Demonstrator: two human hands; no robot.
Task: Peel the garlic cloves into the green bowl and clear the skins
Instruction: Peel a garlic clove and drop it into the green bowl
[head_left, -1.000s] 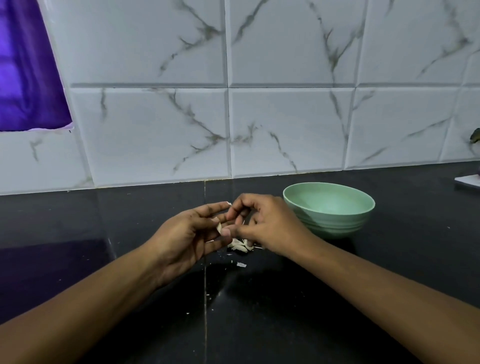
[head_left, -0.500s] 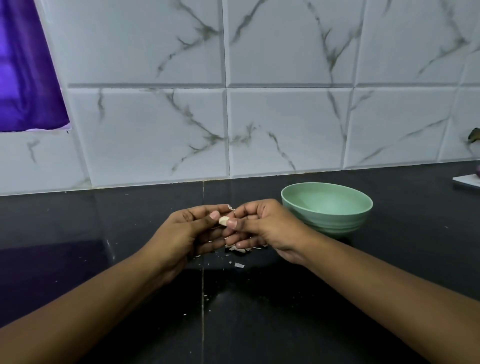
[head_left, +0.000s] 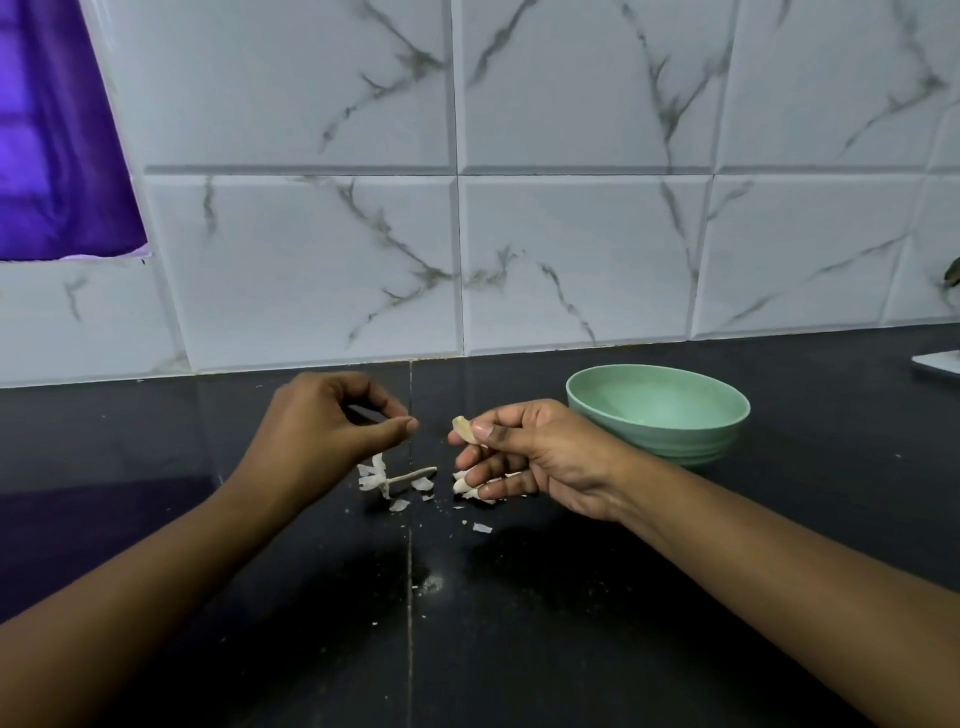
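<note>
Right hand (head_left: 540, 457): thumb and forefinger pinch a clove (head_left: 461, 429), its tip poking out toward the left. The other fingers curl loosely down over the worktop (head_left: 519, 649). A second clove (head_left: 460, 486) lies under those fingertips, touching or nearly touching them.

Left hand (head_left: 322, 431): fingers curled, thumb tip against the forefinger, held above the skins (head_left: 375, 475). You cannot tell whether a sliver of skin is still between them.

The bowl (head_left: 657, 441) stands just behind and to the right of your right hand. No cloves show in the part of its inside that is visible (the near wall hides the bottom).

Skins and a dry stem (head_left: 415, 474) sit in a loose heap between the hands, and flecks (head_left: 482, 528) are scattered toward you along the seam (head_left: 410, 597).

Judgement: the held clove looks near bare and is due for the bowl.

Risks from here:
- The pinch is only on the clove's end. A slick clove could squirt out and land among the skins or roll off across the worktop.
- Any film clinging to the clove's hidden side would go into the bowl with it, so turn the clove and check.
- Your right wrist sits close to the rim, and a careless swing could knock the light bowl.
- When you sweep the heap, the second clove could go out with the skins.
- Fine flecks may lodge in the seam.
</note>
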